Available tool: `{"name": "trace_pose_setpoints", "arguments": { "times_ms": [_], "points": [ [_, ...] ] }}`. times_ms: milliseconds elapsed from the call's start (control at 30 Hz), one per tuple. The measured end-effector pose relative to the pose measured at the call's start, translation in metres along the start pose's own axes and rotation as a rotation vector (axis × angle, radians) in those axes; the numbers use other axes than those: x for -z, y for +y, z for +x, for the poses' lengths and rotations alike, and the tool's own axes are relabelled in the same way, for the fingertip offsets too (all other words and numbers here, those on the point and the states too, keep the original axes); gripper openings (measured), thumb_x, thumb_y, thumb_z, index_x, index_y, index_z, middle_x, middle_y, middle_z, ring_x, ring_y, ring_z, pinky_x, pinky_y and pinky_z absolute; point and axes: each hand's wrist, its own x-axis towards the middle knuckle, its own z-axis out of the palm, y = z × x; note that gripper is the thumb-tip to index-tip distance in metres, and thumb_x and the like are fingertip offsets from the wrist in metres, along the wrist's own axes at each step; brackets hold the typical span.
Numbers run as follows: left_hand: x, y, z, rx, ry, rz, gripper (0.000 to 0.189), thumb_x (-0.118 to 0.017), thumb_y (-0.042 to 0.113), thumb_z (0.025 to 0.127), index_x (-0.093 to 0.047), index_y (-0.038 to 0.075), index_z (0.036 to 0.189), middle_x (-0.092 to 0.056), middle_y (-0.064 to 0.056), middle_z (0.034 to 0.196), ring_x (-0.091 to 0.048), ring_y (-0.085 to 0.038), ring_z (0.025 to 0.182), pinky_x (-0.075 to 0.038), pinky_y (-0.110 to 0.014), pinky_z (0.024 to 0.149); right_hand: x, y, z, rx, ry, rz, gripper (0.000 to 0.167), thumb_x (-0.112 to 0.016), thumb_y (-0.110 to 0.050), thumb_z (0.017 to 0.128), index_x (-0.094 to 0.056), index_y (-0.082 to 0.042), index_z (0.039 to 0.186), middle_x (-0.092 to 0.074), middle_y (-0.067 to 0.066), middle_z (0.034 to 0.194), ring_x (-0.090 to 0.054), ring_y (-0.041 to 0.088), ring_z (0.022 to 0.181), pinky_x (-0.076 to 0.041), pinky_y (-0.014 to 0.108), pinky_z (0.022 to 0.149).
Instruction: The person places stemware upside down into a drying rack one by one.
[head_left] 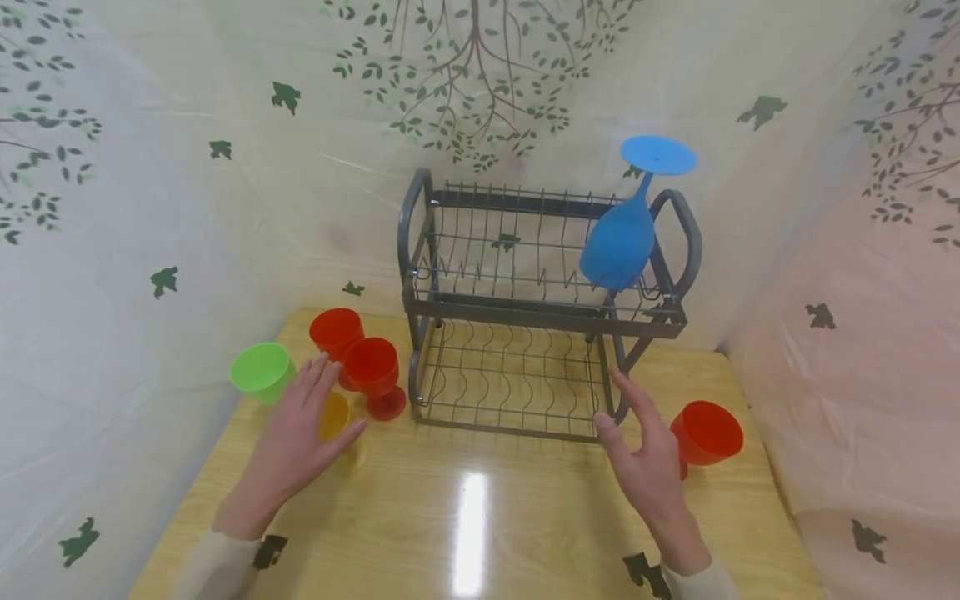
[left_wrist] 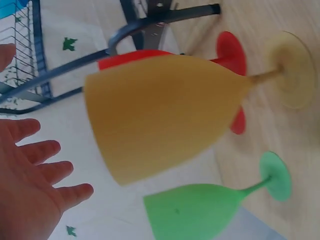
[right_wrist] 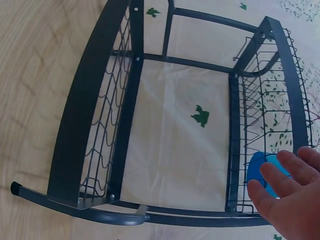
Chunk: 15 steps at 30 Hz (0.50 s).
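The left wrist view crops the green plastic goblet [left_wrist: 197, 210]. There, the yellow plastic goblet [left_wrist: 165, 115] partly hides red plastic goblets [left_wrist: 232, 52].

The sleeves [head_left: 216, 568] are long, plain and off-white.

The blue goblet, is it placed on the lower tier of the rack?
No, the blue goblet rests upside down on the upper tier.

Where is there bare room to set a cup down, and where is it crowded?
Bare: the table between the left hand and right hand, before the rack; its lower tier; its upper tier left of the blue cup. Crowded: left of the rack, where the green cup, yellow cup and two red cups bunch.
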Motion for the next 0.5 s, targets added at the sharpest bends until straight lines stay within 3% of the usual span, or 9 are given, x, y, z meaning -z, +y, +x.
{"name": "trace_pose_setpoints", "arguments": {
  "times_ms": [200,333,433,500],
  "points": [
    [-0.001,-0.012,-0.009,0.070,-0.047,-0.059,0.087,-0.079,0.038,0.090,-0.038,0.005,0.159,-0.036,-0.026,0.161,-0.035,-0.053,0.144,-0.035,-0.071,0.110,-0.004,0.006,-0.002,-0.025,-0.044,-0.012,0.059,-0.068,-0.006,0.097,-0.051,-0.014,0.153,-0.052,0.007,0.155,-0.045,0.031,0.145,-0.030,0.020,0.116],
    [-0.002,-0.019,-0.014,0.120,-0.087,-0.085,0.089,-0.078,0.042,0.091,-0.036,0.008,0.161,-0.034,-0.026,0.162,-0.034,-0.052,0.145,-0.034,-0.072,0.109,-0.008,0.011,-0.006,-0.048,-0.070,-0.022,0.058,-0.068,-0.007,0.097,-0.051,-0.013,0.153,-0.052,0.011,0.155,-0.048,0.037,0.141,-0.038,0.048,0.117],
    [-0.004,-0.024,-0.017,0.158,-0.109,-0.097,0.091,-0.077,0.046,0.091,-0.034,0.007,0.161,-0.032,-0.025,0.164,-0.032,-0.051,0.146,-0.033,-0.073,0.110,-0.011,0.013,-0.010,-0.068,-0.094,-0.017,0.058,-0.068,-0.009,0.098,-0.050,-0.013,0.153,-0.051,0.012,0.155,-0.049,0.041,0.138,-0.038,0.068,0.109],
    [-0.005,-0.027,-0.018,0.179,-0.120,-0.102,0.092,-0.077,0.046,0.091,-0.033,0.007,0.161,-0.031,-0.025,0.164,-0.032,-0.051,0.146,-0.032,-0.074,0.110,-0.014,0.015,-0.013,-0.078,-0.107,-0.009,0.058,-0.067,-0.010,0.098,-0.050,-0.013,0.153,-0.051,0.012,0.155,-0.049,0.041,0.139,-0.037,0.070,0.108]
  ]
}}
